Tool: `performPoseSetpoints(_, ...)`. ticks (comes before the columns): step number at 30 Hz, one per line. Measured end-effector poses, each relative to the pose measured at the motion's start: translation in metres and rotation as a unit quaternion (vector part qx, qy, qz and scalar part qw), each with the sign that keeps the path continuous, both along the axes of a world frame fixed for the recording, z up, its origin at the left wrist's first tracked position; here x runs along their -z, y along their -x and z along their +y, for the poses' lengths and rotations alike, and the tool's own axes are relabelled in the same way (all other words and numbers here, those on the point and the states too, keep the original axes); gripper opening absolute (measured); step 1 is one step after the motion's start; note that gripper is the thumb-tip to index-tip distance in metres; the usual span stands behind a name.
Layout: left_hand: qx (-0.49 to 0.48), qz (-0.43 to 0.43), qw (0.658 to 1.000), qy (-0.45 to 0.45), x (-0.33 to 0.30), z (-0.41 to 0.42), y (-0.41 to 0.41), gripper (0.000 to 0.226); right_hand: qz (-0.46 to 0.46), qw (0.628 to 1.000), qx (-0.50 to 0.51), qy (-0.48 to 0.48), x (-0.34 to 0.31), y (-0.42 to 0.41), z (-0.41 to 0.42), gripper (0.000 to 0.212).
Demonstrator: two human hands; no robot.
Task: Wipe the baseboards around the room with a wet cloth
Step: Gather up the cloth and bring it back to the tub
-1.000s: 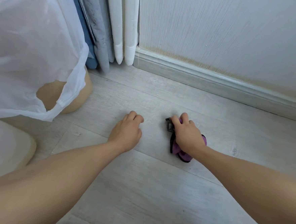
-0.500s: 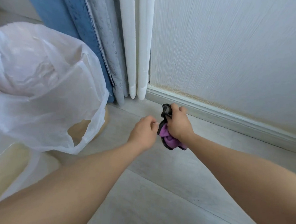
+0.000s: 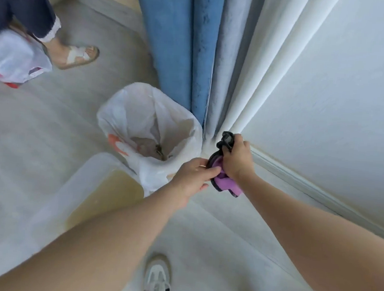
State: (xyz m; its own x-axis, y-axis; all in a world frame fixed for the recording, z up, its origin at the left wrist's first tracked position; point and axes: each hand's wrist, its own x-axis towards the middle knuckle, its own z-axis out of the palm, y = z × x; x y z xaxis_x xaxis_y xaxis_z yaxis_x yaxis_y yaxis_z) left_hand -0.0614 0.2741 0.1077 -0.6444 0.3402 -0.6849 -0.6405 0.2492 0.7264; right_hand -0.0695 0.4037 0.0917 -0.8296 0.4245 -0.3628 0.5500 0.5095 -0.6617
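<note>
At the far left a second person's sandalled foot (image 3: 78, 56) stands on the pale floor (image 3: 40, 123), below a dark trouser leg with a white hem, and a white plastic bag (image 3: 12, 62) with red print hangs just beside it, blurred. Lower down, a clear plastic tub (image 3: 74, 196) sits on the floor with yellowish water in it. Just beyond the tub stands a bin lined with a white bag (image 3: 146, 128); some scraps lie at the bottom, too small to tell what they are. Behind the bin hang the blue curtain (image 3: 177, 46) and, to its right, the white curtain (image 3: 255, 65), both reaching down toward the corner.

In the middle, the left hand (image 3: 194, 176) reaches across with its fingers pinching the edge of the purple cloth (image 3: 225, 184). The right hand (image 3: 236, 158) grips the same cloth from above, fingers curled round its bunched top, where a dark trim sticks out past the knuckles. The cloth is held up in the air between both hands, in front of the corner, near the end of the baseboard (image 3: 308, 187) but not touching it.

The baseboard runs along the foot of the white wall (image 3: 348, 110) toward the lower right. At the bottom edge, between the forearms, the wearer's own white sneaker (image 3: 158, 277) shows on the floor.
</note>
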Motion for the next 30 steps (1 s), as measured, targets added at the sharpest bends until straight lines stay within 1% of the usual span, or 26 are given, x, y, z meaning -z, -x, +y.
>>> performPoseSetpoints(3, -0.059, -0.001, 0.998, -0.003, -0.046, -0.030, 0.015, 0.007, -0.020, 0.999, -0.011, 0.036, -0.054, 0.026, -0.035, 0.028)
performPoseSetpoints(5, -0.099, 0.003, 0.995, 0.000, -0.075, -0.049, 0.029, 0.007, -0.033, 0.997, 0.007, 0.073, -0.080, 0.043, -0.055, 0.034)
performPoseSetpoints(8, -0.153, 0.018, 0.988, 0.030, -0.104, -0.082, 0.060, 0.007, -0.074, 0.987, 0.050, 0.136, -0.110, 0.064, -0.077, 0.050)
performPoseSetpoints(9, -0.167, 0.028, 0.984, 0.051, -0.109, -0.092, 0.068, 0.009, -0.096, 0.984, 0.053, 0.141, -0.115, 0.066, -0.078, 0.051)
performPoseSetpoints(11, -0.190, 0.039, 0.977, 0.086, -0.114, -0.115, 0.089, 0.018, -0.123, 0.981, 0.045, 0.140, -0.123, 0.073, -0.079, 0.039)
performPoseSetpoints(13, -0.196, 0.024, 0.976, 0.091, -0.111, -0.130, 0.106, 0.022, -0.126, 0.977, 0.040, 0.168, -0.128, 0.080, -0.079, 0.027)
performPoseSetpoints(16, -0.189, -0.013, 0.980, 0.054, -0.109, -0.134, 0.117, 0.020, -0.129, 0.967, -0.011, 0.221, -0.128, 0.087, -0.085, 0.018)
performPoseSetpoints(18, -0.192, -0.021, 0.981, 0.030, -0.106, -0.130, 0.118, 0.014, -0.129, 0.960, -0.043, 0.243, -0.127, 0.090, -0.092, 0.021)
performPoseSetpoints(21, -0.177, -0.026, 0.984, 0.004, -0.106, -0.121, 0.122, 0.013, -0.145, 0.962, -0.131, 0.192, -0.116, 0.097, -0.100, 0.034)
performPoseSetpoints(23, -0.146, -0.006, 0.989, 0.015, -0.105, -0.116, 0.129, 0.017, -0.127, 0.964, -0.165, 0.166, -0.111, 0.105, -0.105, 0.041)
performPoseSetpoints(24, -0.136, -0.001, 0.990, 0.020, -0.105, -0.113, 0.131, 0.018, -0.110, 0.967, -0.177, 0.145, -0.108, 0.109, -0.107, 0.040)
performPoseSetpoints(27, -0.134, -0.026, 0.991, 0.008, -0.101, -0.108, 0.133, 0.015, -0.082, 0.973, -0.213, 0.040, -0.100, 0.117, -0.102, 0.009)
performPoseSetpoints(28, -0.133, -0.030, 0.991, 0.002, -0.099, -0.108, 0.134, 0.016, -0.081, 0.972, -0.221, 0.017, -0.098, 0.119, -0.096, 0.008)
performPoseSetpoints(30, -0.119, -0.010, 0.992, 0.035, -0.092, -0.116, 0.135, 0.026, -0.086, 0.970, -0.226, 0.006, -0.096, 0.125, -0.081, 0.019)
